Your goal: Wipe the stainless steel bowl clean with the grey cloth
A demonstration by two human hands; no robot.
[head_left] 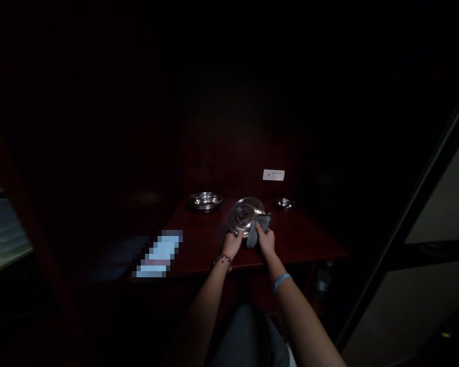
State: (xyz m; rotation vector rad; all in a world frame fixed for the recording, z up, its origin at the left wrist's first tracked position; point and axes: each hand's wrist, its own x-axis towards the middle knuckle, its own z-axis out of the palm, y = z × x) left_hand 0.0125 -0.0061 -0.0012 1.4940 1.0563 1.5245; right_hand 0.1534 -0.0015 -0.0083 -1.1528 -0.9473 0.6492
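Note:
Tilted up above the dark red tabletop [210, 244] is a shiny metal bowl [245, 213], its round base ring turned toward me. My left hand [233, 243] grips the lower left of its rim, thumb on the near side. On the right, my right hand [266, 239] is closed on a grey cloth [254, 235], which lies against the bowl's right edge. Fingers behind the bowl and cloth are hidden. Farther back on the left sits a stack of metal bowls [205, 201]. A smaller metal dish [284, 204] rests at the back right.
A white socket plate [273, 175] is fixed to the back wall. At the table's left lies a bright pixelated patch [158, 255]. Below the right edge stands a bottle [323, 281] in shadow. A pale panel with a dark frame [409, 255] borders the right side.

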